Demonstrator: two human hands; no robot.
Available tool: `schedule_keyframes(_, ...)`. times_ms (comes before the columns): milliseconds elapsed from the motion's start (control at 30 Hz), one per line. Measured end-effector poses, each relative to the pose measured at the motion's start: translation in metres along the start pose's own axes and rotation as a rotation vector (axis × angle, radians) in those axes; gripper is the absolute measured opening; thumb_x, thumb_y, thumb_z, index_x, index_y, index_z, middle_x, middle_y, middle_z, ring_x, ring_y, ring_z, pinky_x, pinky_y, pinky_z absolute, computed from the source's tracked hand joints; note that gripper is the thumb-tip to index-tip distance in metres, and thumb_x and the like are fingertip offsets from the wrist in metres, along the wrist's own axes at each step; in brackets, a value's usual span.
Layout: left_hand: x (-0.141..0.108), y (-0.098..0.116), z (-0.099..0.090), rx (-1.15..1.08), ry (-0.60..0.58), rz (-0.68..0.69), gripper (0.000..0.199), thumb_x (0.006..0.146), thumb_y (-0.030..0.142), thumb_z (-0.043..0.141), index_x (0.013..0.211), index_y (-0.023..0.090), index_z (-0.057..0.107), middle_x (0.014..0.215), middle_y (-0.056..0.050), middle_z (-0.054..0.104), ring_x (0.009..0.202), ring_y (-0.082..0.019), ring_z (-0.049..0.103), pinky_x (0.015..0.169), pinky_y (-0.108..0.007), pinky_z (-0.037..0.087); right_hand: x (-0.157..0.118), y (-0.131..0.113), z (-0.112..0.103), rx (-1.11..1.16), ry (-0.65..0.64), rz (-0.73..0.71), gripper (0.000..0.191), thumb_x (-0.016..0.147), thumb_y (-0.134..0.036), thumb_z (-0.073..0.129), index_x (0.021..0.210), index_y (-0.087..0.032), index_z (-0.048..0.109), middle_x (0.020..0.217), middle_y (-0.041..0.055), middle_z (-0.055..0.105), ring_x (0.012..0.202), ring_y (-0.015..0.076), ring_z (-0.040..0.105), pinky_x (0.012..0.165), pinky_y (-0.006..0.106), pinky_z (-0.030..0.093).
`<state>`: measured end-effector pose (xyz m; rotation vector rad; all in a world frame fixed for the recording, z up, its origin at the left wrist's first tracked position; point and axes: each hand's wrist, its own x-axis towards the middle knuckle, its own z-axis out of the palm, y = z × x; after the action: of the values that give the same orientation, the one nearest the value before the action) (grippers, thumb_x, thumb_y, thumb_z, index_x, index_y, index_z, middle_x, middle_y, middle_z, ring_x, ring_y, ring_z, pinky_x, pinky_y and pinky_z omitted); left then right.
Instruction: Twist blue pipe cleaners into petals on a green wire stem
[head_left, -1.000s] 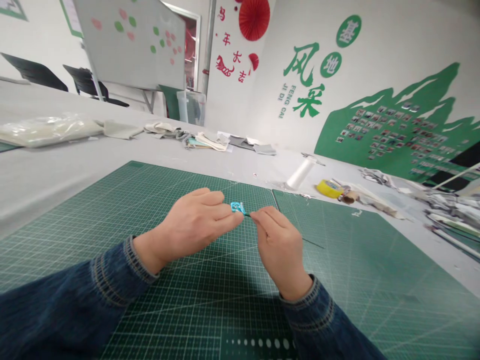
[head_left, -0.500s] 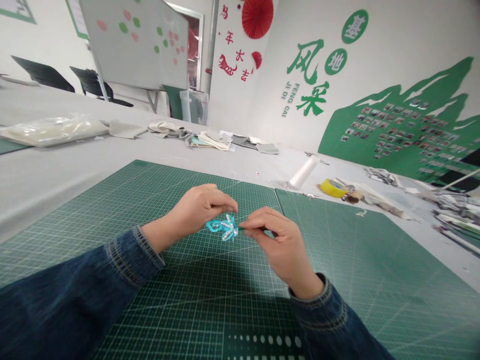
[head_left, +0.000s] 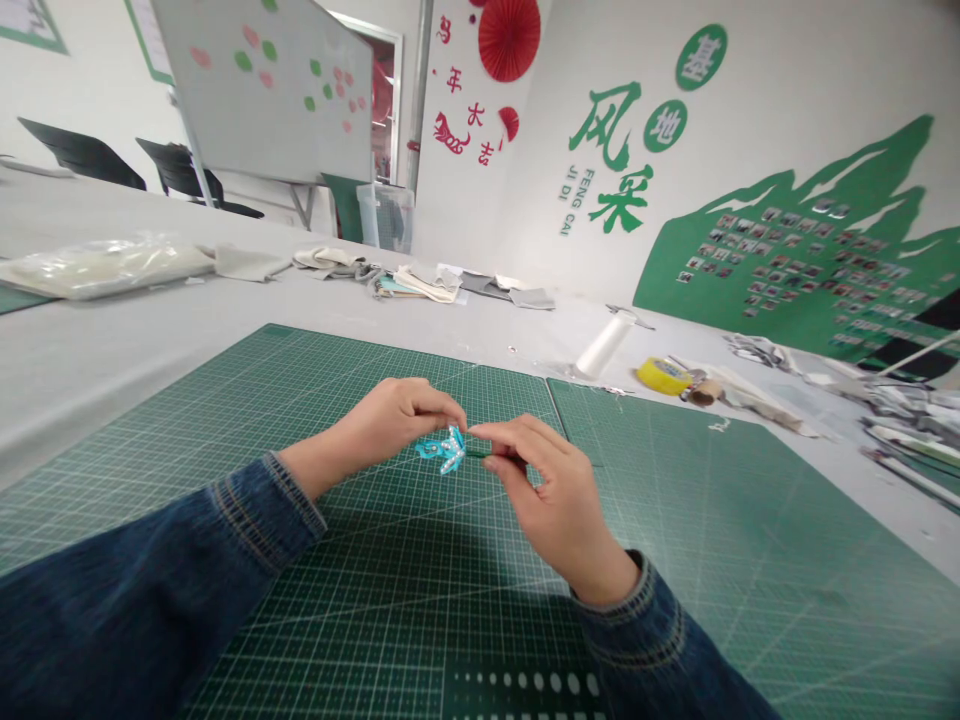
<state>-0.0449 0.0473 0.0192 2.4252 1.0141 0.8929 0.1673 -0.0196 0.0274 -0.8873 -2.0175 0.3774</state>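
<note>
A small turquoise ornament (head_left: 451, 452) with rows of white beads and a curled part is held above the green cutting mat (head_left: 360, 590). A thin green stem (head_left: 475, 455) runs from its right side. My left hand (head_left: 397, 420) is closed, its thumb and forefinger pinching the ornament's upper edge; the exact contact is hidden behind the fingers. My right hand (head_left: 551, 490) is closed around the stem, thumb below, with the forefinger reaching toward the ornament near the left fingertips.
Past the mat lie a white roll (head_left: 604, 344), a yellow tape roll (head_left: 664, 376) and a cardboard core (head_left: 705, 391). Fabric pieces (head_left: 427, 284) and a plastic-wrapped package (head_left: 112, 266) sit farther back. Scraps (head_left: 911, 400) pile at the right.
The ornament has turned, so its curled part and beaded petals show at a different angle. My right forefinger has moved left and up along the stem, closer to the left fingertips.
</note>
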Motion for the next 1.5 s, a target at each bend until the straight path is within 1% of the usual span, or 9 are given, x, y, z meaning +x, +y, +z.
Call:
schedule_keyframes(200,0.000,-0.002,-0.005,-0.053,0.046,-0.011,0.018,0.090,0.026,0.057,0.088,0.026,0.075,0.086,0.001,0.074,0.081,-0.013,0.063,0.074,-0.025,0.047,-0.001,0.006,-0.001,-0.095,-0.014,-0.075,0.030,0.094,-0.009,0.048,0.104,-0.025,0.072,0.090,0.0043,0.065,0.084,0.0164,0.061,0.073,0.033,0.052)
schedule_keyframes(333,-0.001,-0.012,-0.014,-0.071,0.057,-0.110,0.018,0.084,0.036,0.065,0.091,0.023,0.075,0.064,0.002,0.064,0.058,-0.011,0.053,0.055,-0.023,0.040,0.000,0.009,-0.005,-0.156,-0.042,-0.097,0.032,0.093,-0.008,0.047,0.103,-0.024,0.073,0.091,0.0053,0.065,0.086,0.0175,0.060,0.075,0.035,0.052)
schedule_keyframes(533,-0.002,-0.036,-0.030,-0.037,-0.012,-0.113,0.028,0.080,0.046,0.069,0.071,0.019,0.071,0.069,0.000,0.066,0.063,-0.012,0.055,0.058,-0.024,0.040,0.003,0.010,-0.014,-0.037,-0.123,-0.033,0.027,0.093,-0.011,0.050,0.098,-0.027,0.072,0.089,0.0022,0.064,0.081,0.0153,0.061,0.072,0.031,0.052)
schedule_keyframes(767,-0.003,-0.044,-0.042,0.340,0.029,0.006,0.023,0.079,0.043,0.072,0.070,0.022,0.070,0.069,0.000,0.063,0.075,-0.016,0.054,0.069,-0.027,0.037,-0.002,0.022,-0.020,-0.509,0.020,-0.156,0.035,0.093,-0.007,0.043,0.107,-0.021,0.072,0.091,0.0075,0.065,0.085,0.0205,0.058,0.076,0.037,0.050)
schedule_keyframes(1000,-0.003,-0.044,-0.039,0.419,-0.102,-0.062,0.014,0.077,0.039,0.071,0.080,0.026,0.071,0.073,0.001,0.063,0.072,-0.016,0.055,0.066,-0.027,0.035,-0.002,0.020,-0.021,-0.593,0.112,-0.189,0.037,0.093,-0.007,0.042,0.109,-0.022,0.071,0.093,0.0079,0.066,0.085,0.0212,0.058,0.077,0.038,0.050)
schedule_keyframes(1100,-0.004,-0.044,-0.038,0.562,-0.117,0.015,0.009,0.077,0.031,0.069,0.084,0.026,0.070,0.078,0.000,0.065,0.080,-0.018,0.056,0.073,-0.030,0.036,0.000,0.018,-0.021,-0.449,0.165,-0.110,0.032,0.093,-0.007,0.045,0.103,-0.021,0.072,0.092,0.0067,0.065,0.085,0.0198,0.059,0.077,0.036,0.049)
schedule_keyframes(1267,-0.005,-0.042,-0.033,0.687,-0.050,0.057,0.024,0.079,0.018,0.061,0.101,0.025,0.066,0.093,-0.003,0.064,0.093,-0.022,0.055,0.083,-0.034,0.037,0.002,0.020,-0.022,-0.145,0.233,0.162,0.021,0.086,-0.008,0.060,0.090,-0.024,0.073,0.085,0.0007,0.065,0.075,0.0158,0.058,0.065,0.031,0.046)
schedule_keyframes(1400,-0.004,-0.040,-0.029,0.562,0.003,-0.008,0.033,0.080,0.016,0.057,0.111,0.024,0.062,0.100,-0.004,0.063,0.101,-0.023,0.054,0.091,-0.038,0.038,0.002,0.022,-0.022,-0.155,0.237,0.218,0.021,0.084,-0.008,0.061,0.089,-0.024,0.074,0.085,0.0004,0.065,0.074,0.0153,0.057,0.064,0.031,0.043)
schedule_keyframes(1500,-0.002,-0.038,-0.026,0.385,0.052,-0.089,0.049,0.074,0.006,0.050,0.118,0.024,0.058,0.109,-0.003,0.064,0.109,-0.023,0.053,0.096,-0.041,0.038,0.002,0.021,-0.021,-0.156,0.217,0.232,0.022,0.083,-0.008,0.060,0.088,-0.024,0.074,0.083,0.0004,0.064,0.074,0.0151,0.057,0.064,0.030,0.042)
